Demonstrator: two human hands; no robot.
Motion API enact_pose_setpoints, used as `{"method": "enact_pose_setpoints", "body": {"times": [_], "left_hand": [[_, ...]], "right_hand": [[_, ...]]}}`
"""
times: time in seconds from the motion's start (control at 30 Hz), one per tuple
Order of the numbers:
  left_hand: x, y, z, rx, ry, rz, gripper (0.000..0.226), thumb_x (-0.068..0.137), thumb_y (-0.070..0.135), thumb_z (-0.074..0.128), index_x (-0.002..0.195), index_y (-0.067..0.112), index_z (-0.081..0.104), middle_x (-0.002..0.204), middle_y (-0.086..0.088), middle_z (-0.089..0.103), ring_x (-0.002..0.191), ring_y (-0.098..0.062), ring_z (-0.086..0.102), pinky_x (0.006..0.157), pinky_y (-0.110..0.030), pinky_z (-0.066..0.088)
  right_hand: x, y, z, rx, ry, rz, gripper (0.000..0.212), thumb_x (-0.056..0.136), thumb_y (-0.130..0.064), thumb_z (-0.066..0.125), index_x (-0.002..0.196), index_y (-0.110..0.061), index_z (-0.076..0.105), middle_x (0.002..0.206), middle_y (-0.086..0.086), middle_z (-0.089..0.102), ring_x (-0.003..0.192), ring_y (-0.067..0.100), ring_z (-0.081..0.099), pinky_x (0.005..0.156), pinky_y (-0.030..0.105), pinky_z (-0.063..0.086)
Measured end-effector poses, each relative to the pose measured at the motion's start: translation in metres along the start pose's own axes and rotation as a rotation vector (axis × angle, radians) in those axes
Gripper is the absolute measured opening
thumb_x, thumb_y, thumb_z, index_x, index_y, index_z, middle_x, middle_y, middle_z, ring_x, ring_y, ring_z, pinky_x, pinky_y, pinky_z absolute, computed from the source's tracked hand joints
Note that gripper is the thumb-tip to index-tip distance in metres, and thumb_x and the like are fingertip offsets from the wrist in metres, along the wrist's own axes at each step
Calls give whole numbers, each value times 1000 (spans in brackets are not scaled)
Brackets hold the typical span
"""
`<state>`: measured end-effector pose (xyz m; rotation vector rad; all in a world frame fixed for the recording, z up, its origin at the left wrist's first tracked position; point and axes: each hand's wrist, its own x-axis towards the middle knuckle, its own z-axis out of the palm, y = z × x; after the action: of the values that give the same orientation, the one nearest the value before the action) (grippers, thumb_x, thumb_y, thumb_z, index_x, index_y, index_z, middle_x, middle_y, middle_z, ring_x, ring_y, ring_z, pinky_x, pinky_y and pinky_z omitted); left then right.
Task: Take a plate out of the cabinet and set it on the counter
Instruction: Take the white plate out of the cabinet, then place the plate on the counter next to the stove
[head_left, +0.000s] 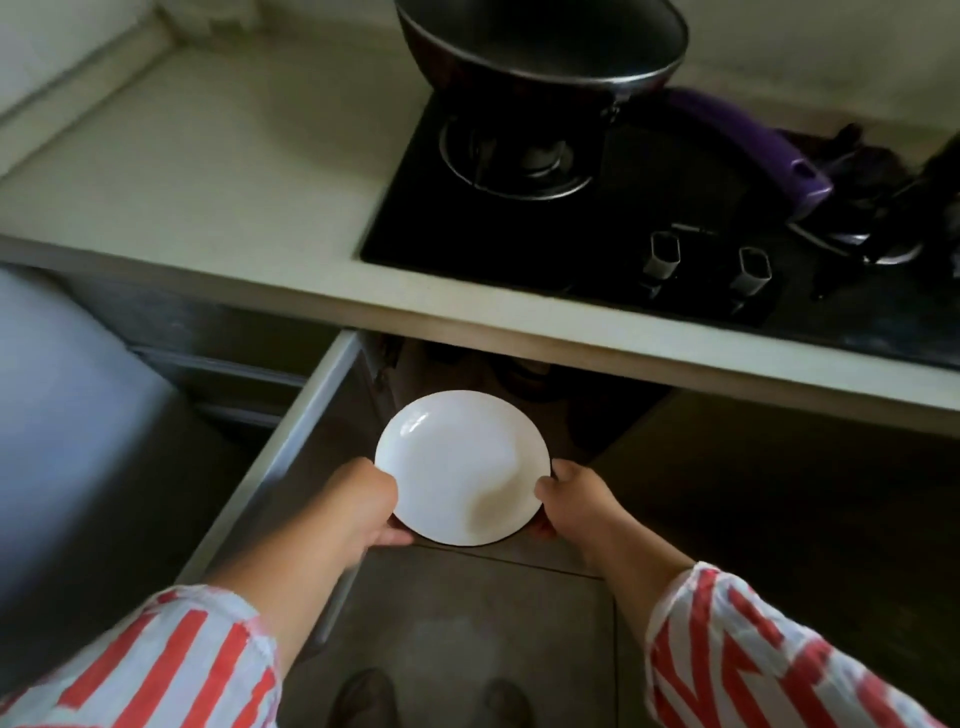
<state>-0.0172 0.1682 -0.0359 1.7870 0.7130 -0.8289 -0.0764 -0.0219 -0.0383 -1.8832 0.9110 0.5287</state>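
Observation:
A round white plate (461, 466) is held level in front of the open cabinet (519, 384) below the counter. My left hand (371, 506) grips its left rim, thumb on top. On the opposite rim, my right hand (569, 501) holds it the same way. The pale counter (197, 171) runs above and behind the plate, its front edge a little beyond it. The cabinet's inside is dark and I cannot make out what it holds.
The cabinet door (291, 457) stands open to the left of my left arm. On the counter lies a black hob (597, 218) with two knobs; a dark wok (540, 47) with a purple handle sits on its burner. Dark utensils (883, 208) lie at far right.

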Motion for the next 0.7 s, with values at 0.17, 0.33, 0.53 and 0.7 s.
{"method": "enact_pose_setpoints", "body": {"times": [0.17, 0.33, 0.53, 0.7], "left_hand": [[-41, 0, -40, -62, 81, -12, 45, 94, 2, 39, 138, 7, 40, 132, -16, 46, 105, -35, 57, 49, -37, 57], [-65, 22, -81, -157, 122, 69, 39, 93, 3, 42, 131, 5, 49, 130, -18, 51, 104, -36, 60, 51, -37, 60], [-85, 75, -111, -286, 168, 228, 22, 95, 6, 38, 111, 10, 52, 97, -12, 62, 84, -31, 66, 55, -35, 55], [-79, 117, -132, -352, 223, 333, 21, 95, 5, 37, 106, 13, 54, 86, -4, 58, 79, -25, 61, 55, -32, 53]], "right_hand": [[-34, -33, -2, -40, -81, -73, 20, 93, -11, 40, 101, -8, 58, 69, 4, 57, 54, 15, 56, 49, 21, 46], [-51, -80, 0, -27, -118, -219, 18, 92, -15, 41, 95, -12, 59, 80, 6, 59, 73, 21, 62, 66, 28, 56], [-58, -148, -6, -41, -103, -396, 26, 93, -12, 40, 111, -8, 59, 84, 10, 64, 77, 26, 66, 69, 36, 57], [-45, -203, -3, 45, -96, -431, 22, 94, -10, 39, 109, -17, 54, 83, 9, 63, 73, 24, 66, 64, 35, 60]]}}
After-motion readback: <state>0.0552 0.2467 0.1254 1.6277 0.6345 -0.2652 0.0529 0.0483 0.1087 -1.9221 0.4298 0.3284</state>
